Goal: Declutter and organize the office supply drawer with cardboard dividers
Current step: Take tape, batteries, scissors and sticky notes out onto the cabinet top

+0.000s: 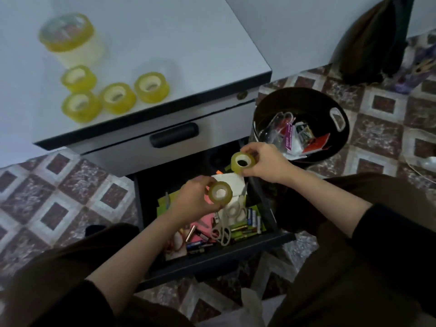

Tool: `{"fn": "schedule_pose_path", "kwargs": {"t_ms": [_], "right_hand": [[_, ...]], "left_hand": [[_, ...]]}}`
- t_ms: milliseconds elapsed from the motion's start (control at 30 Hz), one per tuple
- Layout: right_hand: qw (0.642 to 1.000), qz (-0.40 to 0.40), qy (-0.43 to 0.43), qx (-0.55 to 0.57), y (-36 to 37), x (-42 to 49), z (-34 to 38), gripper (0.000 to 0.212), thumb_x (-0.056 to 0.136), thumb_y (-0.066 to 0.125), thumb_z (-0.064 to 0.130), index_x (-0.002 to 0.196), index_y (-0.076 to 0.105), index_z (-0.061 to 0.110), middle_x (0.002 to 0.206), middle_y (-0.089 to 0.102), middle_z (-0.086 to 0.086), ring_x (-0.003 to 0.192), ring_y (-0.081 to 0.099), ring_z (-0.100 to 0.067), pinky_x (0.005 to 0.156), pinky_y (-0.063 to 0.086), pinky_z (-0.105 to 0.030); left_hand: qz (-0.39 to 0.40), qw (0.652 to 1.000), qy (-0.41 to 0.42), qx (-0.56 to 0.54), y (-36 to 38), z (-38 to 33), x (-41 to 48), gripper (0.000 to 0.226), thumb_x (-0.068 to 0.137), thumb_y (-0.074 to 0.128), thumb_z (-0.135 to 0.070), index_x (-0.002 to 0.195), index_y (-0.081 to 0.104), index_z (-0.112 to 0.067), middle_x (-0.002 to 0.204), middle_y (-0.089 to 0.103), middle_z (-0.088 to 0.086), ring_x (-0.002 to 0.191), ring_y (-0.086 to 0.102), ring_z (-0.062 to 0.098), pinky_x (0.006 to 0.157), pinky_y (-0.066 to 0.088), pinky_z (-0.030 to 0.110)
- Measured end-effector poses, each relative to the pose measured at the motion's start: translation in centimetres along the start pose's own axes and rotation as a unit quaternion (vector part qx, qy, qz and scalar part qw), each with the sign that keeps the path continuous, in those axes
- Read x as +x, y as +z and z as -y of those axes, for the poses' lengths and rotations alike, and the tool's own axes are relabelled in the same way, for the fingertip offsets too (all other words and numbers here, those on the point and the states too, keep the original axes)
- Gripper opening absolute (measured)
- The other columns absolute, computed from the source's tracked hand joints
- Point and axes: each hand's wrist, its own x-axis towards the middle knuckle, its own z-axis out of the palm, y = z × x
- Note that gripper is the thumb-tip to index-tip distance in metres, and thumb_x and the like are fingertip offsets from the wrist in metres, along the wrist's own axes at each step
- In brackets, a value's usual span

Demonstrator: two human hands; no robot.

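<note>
The lower drawer (266,241) of a grey cabinet stands pulled out, cluttered with scissors (221,232), batteries (253,220), coloured paper and white tape dispensers. Over it my left hand (191,204) grips a yellowish roll of clear tape (220,193). My right hand (266,162) holds a second tape roll (243,162) by its rim, above the drawer's back right corner. On the cabinet top (188,55) lie several more yellow tape rolls (151,87) and a taller stack of tape (70,38). No cardboard dividers are in view.
A black bin (335,138) holding plastic wrappers and scraps stands on the patterned tile floor right of the drawer. The upper drawer (174,135) with a black handle is closed. A dark bag (372,43) leans against the wall at the back right. My knees flank the drawer.
</note>
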Motion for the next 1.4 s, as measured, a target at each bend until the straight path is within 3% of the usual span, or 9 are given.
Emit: {"fn": "schedule_pose_path", "kwargs": {"t_ms": [67,200,300,467,567,667,800,1133,1400], "right_hand": [[0.999,-0.012,-0.026,0.015,-0.7,-0.4,1.9,0.055,0.068,0.081,0.013,0.117,0.06,0.008,0.106,0.064,-0.006,0.095,0.061,-0.019,0.087,0.049,-0.034],[0.994,-0.048,-0.095,0.027,-2.2,-1.3,6.1,0.053,0.067,0.082,0.014,0.115,0.061,0.013,0.093,0.058,0.006,0.076,0.053,-0.004,0.069,0.04,-0.016],[0.986,-0.067,-0.141,0.063,-3.3,-1.7,9.5,0.048,0.066,0.082,0.013,0.109,0.062,0.015,0.089,0.057,0.01,0.071,0.051,0.002,0.062,0.041,-0.007],[0.974,-0.106,-0.189,0.073,-4.9,0.4,14.2,0.045,0.066,0.081,0.012,0.107,0.061,0.015,0.099,0.058,0.003,0.07,0.052,-0.003,0.069,0.047,-0.018],[0.971,-0.135,-0.191,0.053,-5.8,2.8,16.3,0.046,0.068,0.08,0.016,0.11,0.061,0.014,0.102,0.058,0.001,0.07,0.051,-0.004,0.063,0.043,-0.014],[0.972,-0.146,-0.18,0.037,-6.5,5.3,17.4,0.051,0.071,0.078,0.021,0.117,0.059,0.012,0.109,0.058,-0.002,0.084,0.052,-0.011,0.075,0.04,-0.018],[0.976,-0.143,-0.161,0.019,-7.0,7.6,17.9,0.056,0.072,0.078,0.021,0.122,0.056,0.01,0.115,0.058,-0.006,0.091,0.051,-0.013,0.084,0.044,-0.026],[0.982,-0.102,-0.157,-0.025,-6.2,10.7,16.5,0.065,0.071,0.077,0.025,0.128,0.048,0.018,0.114,0.055,0.0,0.082,0.05,-0.014,0.073,0.038,-0.024],[0.985,-0.084,-0.143,-0.035,-5.8,11.7,15.0,0.086,0.065,0.083,0.035,0.138,0.04,0.024,0.12,0.057,0.002,0.094,0.046,-0.01,0.084,0.039,-0.024]], "left_hand": [[-0.032,0.999,0.016,0.004,-3.2,-0.4,-1.0,0.051,0.068,0.079,-0.034,0.111,0.062,-0.014,0.101,0.062,-0.001,0.083,0.058,0.009,0.074,0.046,0.02],[-0.075,0.996,0.04,0.028,-9.0,-1.7,-3.1,0.054,0.064,0.077,-0.045,0.108,0.062,-0.018,0.094,0.061,-0.007,0.083,0.057,0.007,0.069,0.042,0.013],[-0.107,0.991,0.078,0.027,-13.2,-2.9,-4.3,0.06,0.056,0.059,-0.06,0.102,0.062,-0.022,0.087,0.059,-0.015,0.077,0.055,0.002,0.066,0.038,0.006],[-0.207,0.974,0.093,0.013,-19.8,-3.8,-4.2,0.061,0.054,0.059,-0.061,0.099,0.06,-0.02,0.084,0.056,-0.016,0.072,0.055,-0.001,0.064,0.039,0.007],[-0.255,0.965,0.066,0.012,-22.7,-3.9,-2.6,0.058,0.059,0.075,-0.051,0.104,0.061,-0.017,0.091,0.058,-0.012,0.073,0.056,0.001,0.063,0.038,0.005],[-0.264,0.964,0.038,0.023,-24.5,-3.3,-0.3,0.05,0.068,0.079,-0.037,0.109,0.061,-0.016,0.097,0.06,-0.008,0.08,0.058,0.008,0.066,0.04,0.009],[-0.26,0.964,0.034,0.029,-25.9,-2.4,2.2,0.052,0.069,0.077,-0.039,0.112,0.06,-0.014,0.098,0.059,-0.006,0.08,0.056,0.007,0.071,0.045,0.019],[-0.238,0.97,-0.007,0.046,-27.0,0.6,6.3,0.055,0.07,0.076,-0.04,0.114,0.061,-0.011,0.101,0.06,-0.003,0.082,0.058,0.01,0.073,0.044,0.023],[-0.209,0.977,-0.034,0.029,-26.3,-0.4,9.5,0.049,0.073,0.076,-0.037,0.113,0.06,-0.014,0.094,0.06,-0.006,0.084,0.058,0.009,0.068,0.041,0.019]]}}
